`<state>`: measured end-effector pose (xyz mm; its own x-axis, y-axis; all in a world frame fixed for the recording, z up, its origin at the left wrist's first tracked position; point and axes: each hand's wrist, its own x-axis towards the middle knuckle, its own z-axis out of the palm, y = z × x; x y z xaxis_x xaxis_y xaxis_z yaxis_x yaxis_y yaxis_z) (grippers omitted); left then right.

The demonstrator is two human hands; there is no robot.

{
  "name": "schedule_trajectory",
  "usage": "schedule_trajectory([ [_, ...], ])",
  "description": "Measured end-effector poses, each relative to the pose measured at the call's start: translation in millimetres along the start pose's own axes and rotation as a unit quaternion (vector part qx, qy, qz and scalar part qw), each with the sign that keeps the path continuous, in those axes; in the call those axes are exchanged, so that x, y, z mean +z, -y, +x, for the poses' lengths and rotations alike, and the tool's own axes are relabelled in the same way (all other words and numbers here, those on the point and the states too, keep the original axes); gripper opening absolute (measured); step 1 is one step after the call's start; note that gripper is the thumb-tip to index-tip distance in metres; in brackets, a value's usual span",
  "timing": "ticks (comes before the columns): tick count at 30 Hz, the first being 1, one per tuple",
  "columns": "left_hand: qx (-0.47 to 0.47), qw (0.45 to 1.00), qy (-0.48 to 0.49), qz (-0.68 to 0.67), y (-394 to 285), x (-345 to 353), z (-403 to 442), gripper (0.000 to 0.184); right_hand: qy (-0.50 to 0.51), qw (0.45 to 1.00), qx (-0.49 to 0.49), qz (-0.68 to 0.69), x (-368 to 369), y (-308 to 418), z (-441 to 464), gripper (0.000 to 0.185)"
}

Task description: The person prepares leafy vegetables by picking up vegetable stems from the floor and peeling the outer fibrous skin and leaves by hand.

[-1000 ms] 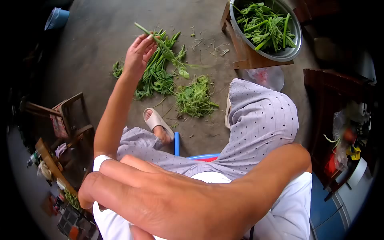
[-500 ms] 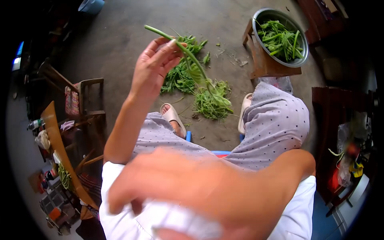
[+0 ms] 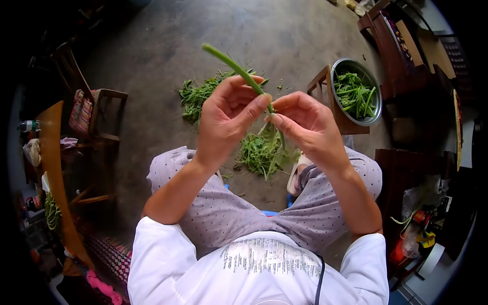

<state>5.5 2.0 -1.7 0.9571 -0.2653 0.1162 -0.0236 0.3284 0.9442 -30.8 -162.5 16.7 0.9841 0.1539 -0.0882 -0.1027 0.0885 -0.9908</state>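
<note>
A green leafy vegetable stem point(image 3: 226, 60) is pinched between the thumb and fingers of my left hand point(image 3: 229, 114), its thick end pointing up and to the left. My right hand point(image 3: 314, 127) closes its thumb and forefinger on the same stem lower down, close to the left fingertips. Below the hands, the stem's leafy end point(image 3: 277, 157) hangs over a pile of thin green trimmings point(image 3: 258, 152) on the floor. Behind my left hand lies a larger heap of leafy greens point(image 3: 195, 96).
At the right, a metal basin point(image 3: 338, 68) of cut green stems point(image 3: 356, 96) rests on a wooden stool point(image 3: 351, 125). A wooden chair point(image 3: 96, 112) stands at the left, near a wooden tabletop point(image 3: 51, 147). Dark wooden furniture point(image 3: 394, 56) lines the right side.
My right hand has come up from near my chest and now grips the stem beside the left. My left hand has shifted right with the stem. The camera view has tilted and moved.
</note>
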Motion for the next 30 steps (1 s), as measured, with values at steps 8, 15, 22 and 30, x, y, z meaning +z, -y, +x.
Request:
schedule_trajectory([
  [8,-0.095,0.989,0.031,-0.112,6.5,-16.7,-2.0,0.029,-0.022,0.999,0.0,-0.034,5.7,4.8,5.9,0.015],
  [15,-0.066,0.993,0.012,-0.093,4.8,-12.9,-4.6,0.032,-0.07,0.953,-0.132,-0.262,9.2,10.4,7.8,0.008],
  [22,-0.067,0.996,-0.028,-0.053,8.8,-7.9,-7.6,0.029,-0.077,0.916,-0.177,-0.351,12.3,10.2,5.9,0.009],
  [30,-0.087,0.994,-0.041,-0.055,13.8,-3.7,-8.0,0.027,-0.105,0.881,-0.199,-0.416,15.2,2.4,4.7,0.008],
])
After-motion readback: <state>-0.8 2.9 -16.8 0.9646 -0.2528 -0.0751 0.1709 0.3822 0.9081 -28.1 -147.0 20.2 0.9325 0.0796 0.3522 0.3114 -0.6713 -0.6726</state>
